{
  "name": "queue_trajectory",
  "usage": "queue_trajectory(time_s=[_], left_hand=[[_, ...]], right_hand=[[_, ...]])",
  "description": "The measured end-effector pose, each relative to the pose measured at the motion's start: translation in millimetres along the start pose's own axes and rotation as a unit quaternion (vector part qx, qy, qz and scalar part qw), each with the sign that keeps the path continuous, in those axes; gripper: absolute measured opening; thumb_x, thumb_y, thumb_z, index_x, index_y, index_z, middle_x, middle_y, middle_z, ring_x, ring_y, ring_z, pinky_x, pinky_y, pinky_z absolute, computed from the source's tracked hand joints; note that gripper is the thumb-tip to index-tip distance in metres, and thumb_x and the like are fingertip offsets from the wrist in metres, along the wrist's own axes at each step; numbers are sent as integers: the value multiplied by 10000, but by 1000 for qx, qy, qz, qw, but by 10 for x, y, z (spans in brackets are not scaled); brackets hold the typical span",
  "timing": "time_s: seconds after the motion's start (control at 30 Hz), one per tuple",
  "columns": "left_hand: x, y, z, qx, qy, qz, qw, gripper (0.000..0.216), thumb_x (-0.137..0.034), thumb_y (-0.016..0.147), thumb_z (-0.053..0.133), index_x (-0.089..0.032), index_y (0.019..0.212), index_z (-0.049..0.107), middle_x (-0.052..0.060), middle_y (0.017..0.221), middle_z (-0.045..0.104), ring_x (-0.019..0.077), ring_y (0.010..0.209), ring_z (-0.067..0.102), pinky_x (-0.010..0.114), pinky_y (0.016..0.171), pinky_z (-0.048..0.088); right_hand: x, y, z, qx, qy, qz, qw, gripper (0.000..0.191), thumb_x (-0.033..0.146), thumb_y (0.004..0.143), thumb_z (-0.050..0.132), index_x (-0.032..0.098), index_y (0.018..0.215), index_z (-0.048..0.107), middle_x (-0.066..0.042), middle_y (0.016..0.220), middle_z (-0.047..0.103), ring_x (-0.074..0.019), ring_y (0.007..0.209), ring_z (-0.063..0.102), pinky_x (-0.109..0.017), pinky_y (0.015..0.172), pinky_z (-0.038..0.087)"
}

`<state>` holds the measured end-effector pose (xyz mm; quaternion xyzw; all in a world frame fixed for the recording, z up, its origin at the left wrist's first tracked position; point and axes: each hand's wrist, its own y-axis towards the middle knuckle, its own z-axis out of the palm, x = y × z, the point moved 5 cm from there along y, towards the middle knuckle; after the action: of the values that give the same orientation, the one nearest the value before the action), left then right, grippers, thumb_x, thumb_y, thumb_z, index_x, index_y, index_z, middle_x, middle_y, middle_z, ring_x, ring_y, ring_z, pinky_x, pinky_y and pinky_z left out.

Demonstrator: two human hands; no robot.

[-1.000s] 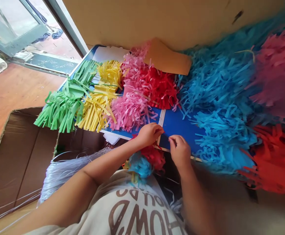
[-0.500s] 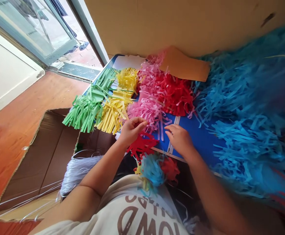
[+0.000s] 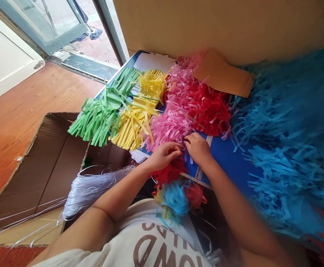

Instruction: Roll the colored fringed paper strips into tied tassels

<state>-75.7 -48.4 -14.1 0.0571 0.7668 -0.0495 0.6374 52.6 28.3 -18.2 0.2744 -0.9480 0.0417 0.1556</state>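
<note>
My left hand (image 3: 164, 155) is closed in a pinch at the table's front edge. Red tissue-paper fringe (image 3: 169, 172) hangs from its fingertips. Close beside it, my right hand (image 3: 197, 149) has its fingers curled towards the left fingertips; anything between them is too small to make out. Just beyond both hands lies a pile of pink fringed tissue paper (image 3: 170, 128). Below them, by my shirt, hangs a bunch of blue tissue tassels (image 3: 175, 198) with a red tassel (image 3: 195, 196) next to it.
Green fringe (image 3: 95, 118), yellow fringe (image 3: 134, 124) and red fringe (image 3: 210, 111) lie on the blue table (image 3: 228, 157). Blue fringe (image 3: 287, 170) heaps up at the right. An orange sheet (image 3: 224, 72) rests at the back. White string (image 3: 86, 193) hangs by a cardboard box (image 3: 48, 159) at the left.
My right hand has moved left, closing the gap to my left hand. My left hand has shifted slightly right and down. The view has shifted a little.
</note>
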Motion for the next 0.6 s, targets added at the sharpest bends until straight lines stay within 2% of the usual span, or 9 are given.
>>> queue_trajectory(time_s=[0.13, 0.27, 0.37, 0.6], left_hand=[[14, -1, 2, -2, 0, -13, 1000, 288, -416, 894, 580, -151, 783, 591, 145, 1066, 701, 233, 1039, 655, 330, 874, 518], [53, -1, 20, -4, -22, -40, 999, 303, -434, 881, 588, -153, 765, 578, 116, 1007, 703, 223, 1007, 651, 313, 864, 518], [82, 4, 26, -9, -21, -50, 999, 322, -456, 868, 590, -153, 761, 578, 90, 927, 696, 195, 888, 642, 297, 801, 522], [73, 14, 9, -8, 0, -56, 998, 369, -514, 853, 585, -156, 763, 593, 41, 771, 651, 155, 721, 585, 270, 694, 493]], right_hand=[[62, 85, -73, 31, -40, 20, 999, 195, 164, 891, 547, 134, 992, 711, -138, 994, 676, -247, 858, 652, -330, 723, 470], [101, 67, -164, 64, -85, 17, 994, 204, 230, 890, 544, 177, 1028, 685, -107, 1083, 652, -238, 903, 650, -301, 680, 451], [139, 64, -166, 90, -105, 11, 990, 236, 248, 905, 517, 197, 1090, 654, -97, 1117, 639, -235, 926, 649, -295, 692, 455], [206, 132, -157, 113, -114, 9, 987, 266, 218, 896, 513, 123, 1118, 624, -157, 1115, 646, -258, 977, 654, -312, 775, 487]])
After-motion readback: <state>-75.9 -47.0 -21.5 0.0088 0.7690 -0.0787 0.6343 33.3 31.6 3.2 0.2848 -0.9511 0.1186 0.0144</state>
